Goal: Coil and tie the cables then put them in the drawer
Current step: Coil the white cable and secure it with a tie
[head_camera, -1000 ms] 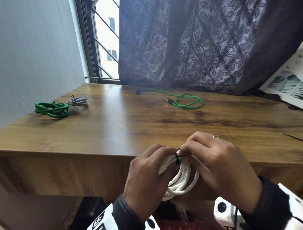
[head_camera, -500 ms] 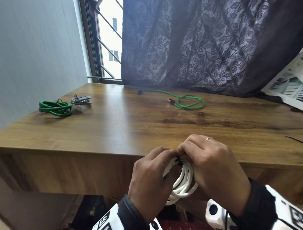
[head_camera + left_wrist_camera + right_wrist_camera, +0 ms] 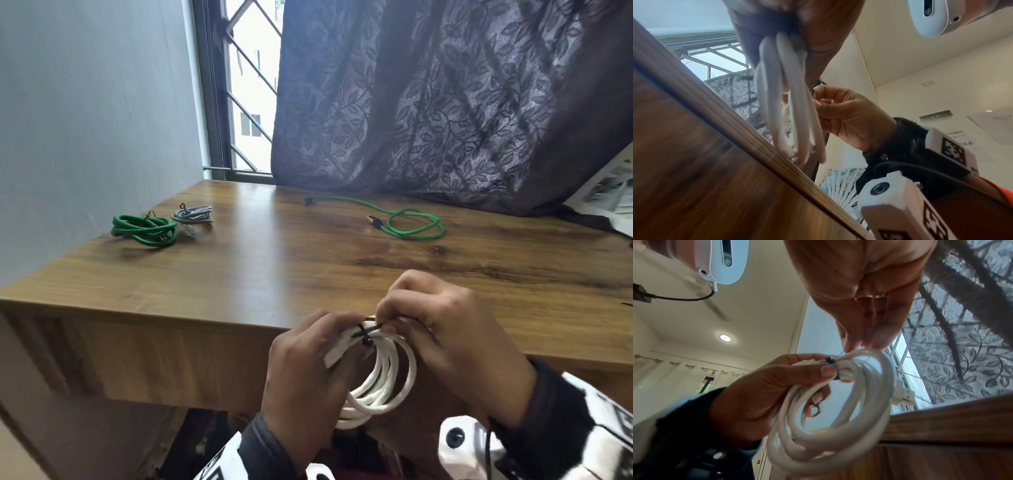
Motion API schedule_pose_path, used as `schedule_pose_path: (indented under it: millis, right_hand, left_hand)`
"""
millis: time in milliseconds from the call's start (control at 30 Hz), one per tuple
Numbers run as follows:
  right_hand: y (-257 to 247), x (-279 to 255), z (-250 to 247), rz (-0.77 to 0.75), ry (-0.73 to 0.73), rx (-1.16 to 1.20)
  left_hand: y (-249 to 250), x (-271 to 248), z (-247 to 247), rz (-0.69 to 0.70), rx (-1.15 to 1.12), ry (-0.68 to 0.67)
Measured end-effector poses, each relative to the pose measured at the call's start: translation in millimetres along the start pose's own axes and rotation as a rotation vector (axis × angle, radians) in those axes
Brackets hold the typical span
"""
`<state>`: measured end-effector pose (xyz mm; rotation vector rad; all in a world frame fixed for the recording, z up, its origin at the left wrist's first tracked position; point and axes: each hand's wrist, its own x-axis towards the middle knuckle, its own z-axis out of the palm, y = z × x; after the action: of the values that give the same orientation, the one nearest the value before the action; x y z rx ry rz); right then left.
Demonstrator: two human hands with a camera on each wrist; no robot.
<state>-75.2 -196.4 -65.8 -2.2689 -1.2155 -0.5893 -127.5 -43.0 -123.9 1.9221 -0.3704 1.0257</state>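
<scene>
A coiled white cable [image 3: 383, 387] [image 3: 840, 421] hangs in front of the desk's near edge. My left hand [image 3: 308, 373] [image 3: 777, 386] grips the top of the coil, thumb pressed beside a black tie [image 3: 364, 337] [image 3: 830, 360] wrapped round the strands. My right hand [image 3: 445, 339] [image 3: 863, 344] pinches the thin free end of that tie just right of the knot. In the left wrist view the white loops [image 3: 789, 104] dangle from my left fingers, with the right hand [image 3: 846, 116] behind them.
On the wooden desk [image 3: 274, 267], a tied green cable bundle [image 3: 145, 229] and a tied grey bundle [image 3: 192, 218] lie far left. A loose green cable [image 3: 411, 224] lies at the back under the dark curtain [image 3: 445, 102]. Papers [image 3: 613, 198] sit far right.
My right hand has drawn slightly right and up, pulling the tie's free end out from the knot. The head view has tilted up a little; the coil stays in my left hand.
</scene>
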Motion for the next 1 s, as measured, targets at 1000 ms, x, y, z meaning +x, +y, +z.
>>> schedule_pose_path:
  millis: [1000]
  right_hand:
    - [-7.8, 181.5, 62.2, 0.714, -0.54, 1.1]
  left_hand:
    - [-67.8, 123.6, -137.7, -0.892, -0.387, -0.085]
